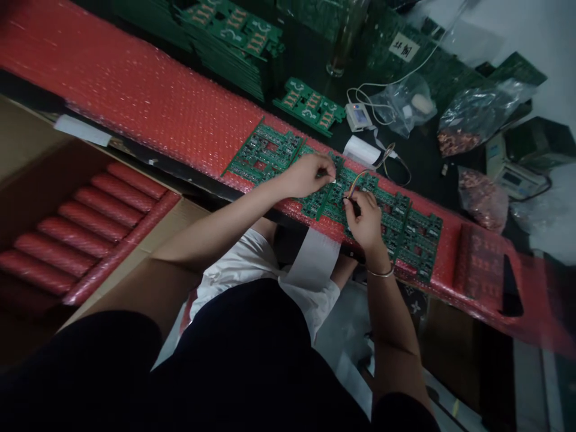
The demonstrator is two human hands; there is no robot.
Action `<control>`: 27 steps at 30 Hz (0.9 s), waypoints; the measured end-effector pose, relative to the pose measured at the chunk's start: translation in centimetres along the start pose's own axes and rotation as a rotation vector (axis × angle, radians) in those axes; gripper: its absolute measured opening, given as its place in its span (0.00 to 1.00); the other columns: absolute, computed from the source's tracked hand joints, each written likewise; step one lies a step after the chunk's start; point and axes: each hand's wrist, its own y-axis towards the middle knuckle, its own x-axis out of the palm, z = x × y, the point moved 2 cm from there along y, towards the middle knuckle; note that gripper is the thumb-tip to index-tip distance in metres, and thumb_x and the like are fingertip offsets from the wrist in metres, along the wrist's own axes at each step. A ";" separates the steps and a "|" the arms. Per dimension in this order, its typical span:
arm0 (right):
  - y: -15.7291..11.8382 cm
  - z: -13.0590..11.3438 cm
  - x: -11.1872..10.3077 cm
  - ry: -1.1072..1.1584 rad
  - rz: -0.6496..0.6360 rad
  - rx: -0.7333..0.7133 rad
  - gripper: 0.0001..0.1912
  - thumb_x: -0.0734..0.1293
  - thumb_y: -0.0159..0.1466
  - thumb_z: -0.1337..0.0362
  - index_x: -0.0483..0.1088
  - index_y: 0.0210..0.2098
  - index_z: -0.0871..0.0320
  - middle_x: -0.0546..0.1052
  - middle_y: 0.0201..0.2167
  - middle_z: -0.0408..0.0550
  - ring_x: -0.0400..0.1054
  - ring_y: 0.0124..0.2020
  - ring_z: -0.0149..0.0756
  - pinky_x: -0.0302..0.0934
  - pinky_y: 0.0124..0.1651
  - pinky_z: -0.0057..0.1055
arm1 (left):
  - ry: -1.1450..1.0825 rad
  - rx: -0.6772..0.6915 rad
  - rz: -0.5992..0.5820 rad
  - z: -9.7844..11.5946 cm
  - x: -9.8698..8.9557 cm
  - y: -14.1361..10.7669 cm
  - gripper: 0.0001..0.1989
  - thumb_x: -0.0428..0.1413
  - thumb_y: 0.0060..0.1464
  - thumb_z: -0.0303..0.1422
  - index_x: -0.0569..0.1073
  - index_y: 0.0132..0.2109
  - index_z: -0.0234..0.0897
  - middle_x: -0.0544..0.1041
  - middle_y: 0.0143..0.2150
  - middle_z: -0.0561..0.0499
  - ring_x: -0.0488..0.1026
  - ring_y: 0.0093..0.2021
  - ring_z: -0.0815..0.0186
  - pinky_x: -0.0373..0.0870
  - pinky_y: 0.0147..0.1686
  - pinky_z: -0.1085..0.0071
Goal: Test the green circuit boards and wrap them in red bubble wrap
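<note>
My left hand point(310, 174) is over the row of green circuit boards point(274, 150), thumb and fingertips pinched together. A tiny white piece point(333, 180) shows at its fingertips; whether it is a label or a part I cannot tell. To its right, my right hand point(365, 219) pinches the end of a thin multicoloured wire lead point(357, 179), just above the boards. That lead loops back toward a small white box with a lit display point(359, 116). The boards lie component side up on red bubble wrap point(180, 114).
Behind the wrap stand a tall stack of circuit boards point(234, 27) and a shorter pile point(310, 105). Plastic bags of copper-coloured parts point(459, 141) and a roll of white labels point(361, 150) are at the right. A carton point(166, 225) with red bubble-wrapped packs point(85, 234) stands at the left.
</note>
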 end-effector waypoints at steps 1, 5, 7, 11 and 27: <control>0.0 0.0 0.1 0.002 0.005 0.010 0.08 0.62 0.73 0.59 0.72 0.42 0.51 0.81 0.39 0.49 0.73 0.43 0.45 0.68 0.49 0.45 | 0.020 0.020 -0.072 -0.5 0.4 1.1 0.05 0.58 0.58 0.26 0.79 0.36 0.34 0.81 0.39 0.48 0.77 0.41 0.64 0.72 0.46 0.68; -0.2 0.1 0.3 0.028 0.071 0.082 0.09 0.64 0.72 0.56 0.73 0.43 0.52 0.82 0.41 0.50 0.75 0.43 0.45 0.70 0.48 0.44 | 0.121 0.093 -0.264 -1.6 2.2 4.4 0.07 0.57 0.53 0.22 0.81 0.35 0.34 0.80 0.36 0.48 0.76 0.38 0.64 0.70 0.43 0.69; -0.2 0.2 0.4 0.032 0.077 0.107 0.10 0.64 0.72 0.55 0.74 0.44 0.52 0.82 0.41 0.50 0.75 0.44 0.45 0.71 0.48 0.44 | 0.177 0.126 -0.331 -1.8 2.9 5.6 0.08 0.57 0.51 0.21 0.81 0.35 0.34 0.79 0.37 0.47 0.75 0.39 0.63 0.69 0.42 0.69; -0.3 0.2 0.4 0.041 0.063 0.125 0.10 0.64 0.72 0.54 0.74 0.43 0.52 0.82 0.40 0.50 0.75 0.44 0.45 0.71 0.48 0.44 | 0.220 0.188 -0.485 -2.3 3.9 7.5 0.10 0.57 0.47 0.18 0.82 0.31 0.34 0.79 0.33 0.48 0.74 0.38 0.61 0.68 0.43 0.67; -0.3 0.4 0.5 0.041 0.061 0.117 0.08 0.65 0.71 0.56 0.73 0.42 0.51 0.82 0.40 0.50 0.75 0.43 0.44 0.71 0.47 0.43 | 0.418 0.270 -0.547 -2.5 5.0 8.3 0.07 0.59 0.50 0.21 0.81 0.33 0.35 0.79 0.36 0.45 0.73 0.42 0.58 0.66 0.46 0.64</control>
